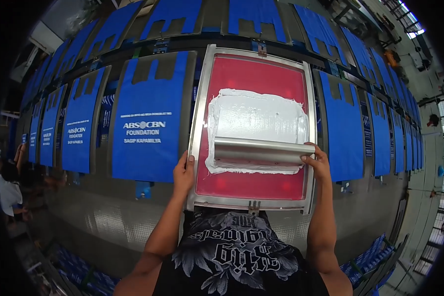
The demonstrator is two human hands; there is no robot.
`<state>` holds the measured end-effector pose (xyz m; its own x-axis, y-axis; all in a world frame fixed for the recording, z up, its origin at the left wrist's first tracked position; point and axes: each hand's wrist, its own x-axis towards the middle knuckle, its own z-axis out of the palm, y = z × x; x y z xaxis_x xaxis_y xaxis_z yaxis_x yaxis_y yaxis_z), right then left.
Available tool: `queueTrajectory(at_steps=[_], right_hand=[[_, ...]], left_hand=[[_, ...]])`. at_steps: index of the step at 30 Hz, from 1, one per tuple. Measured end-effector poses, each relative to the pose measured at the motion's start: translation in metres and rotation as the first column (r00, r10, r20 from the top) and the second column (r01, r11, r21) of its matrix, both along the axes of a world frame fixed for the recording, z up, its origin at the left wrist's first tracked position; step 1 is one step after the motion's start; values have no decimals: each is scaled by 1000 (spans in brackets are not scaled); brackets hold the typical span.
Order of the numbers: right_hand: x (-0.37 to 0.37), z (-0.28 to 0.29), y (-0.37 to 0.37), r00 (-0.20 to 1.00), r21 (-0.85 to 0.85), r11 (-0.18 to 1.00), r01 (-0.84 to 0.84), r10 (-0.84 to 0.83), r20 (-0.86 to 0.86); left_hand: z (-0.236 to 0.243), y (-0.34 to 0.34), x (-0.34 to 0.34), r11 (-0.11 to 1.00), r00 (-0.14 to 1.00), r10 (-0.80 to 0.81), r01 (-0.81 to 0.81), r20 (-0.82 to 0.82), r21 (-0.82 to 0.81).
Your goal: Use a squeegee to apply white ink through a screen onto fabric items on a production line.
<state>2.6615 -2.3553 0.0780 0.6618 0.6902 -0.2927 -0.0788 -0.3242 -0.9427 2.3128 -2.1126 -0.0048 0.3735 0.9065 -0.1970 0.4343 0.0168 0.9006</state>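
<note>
In front of me lies a screen printing frame [308, 89] with a metal border and red mesh [251, 190]. Thick white ink [256, 116] covers the mesh's middle, ridged at its edges. Across the lower part of the ink rests a long metal squeegee [261, 151]. My right hand [318, 160] grips the squeegee's right end, thumb on the near side and fingers over the far side. My left hand [184, 172] is closed round the frame's left rail, below its middle. Whatever lies beneath the screen is hidden.
Flat boards carry blue bags with cut-out handles: a printed bag [143, 113] to my left, an unprinted bag [341, 128] to my right, and several more in a back row [254, 19]. Metal hinge clips [262, 48] sit at the frame's far edge. Another person [9, 190] stands far left.
</note>
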Motion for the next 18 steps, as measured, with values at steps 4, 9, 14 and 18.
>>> queueTrajectory(at_steps=[4,9,14,18], right_hand=[[44,-18,-20,999,-17,999,-42,42,-15],[67,-35,-16,998,-38,997,-60,60,4],[75,-39,-17,993,-104,989,-109,113,41],[69,-53,-9,994,-12,994,-109,109,-5]], left_hand=[[2,-31,29,999,998,24,-21,59,-47],[-20,-37,37,994,993,88,-81,-82,76],[-21,-34,37,991,994,98,-101,-40,-83],[-24,-21,40,986,994,110,-109,3,-127]])
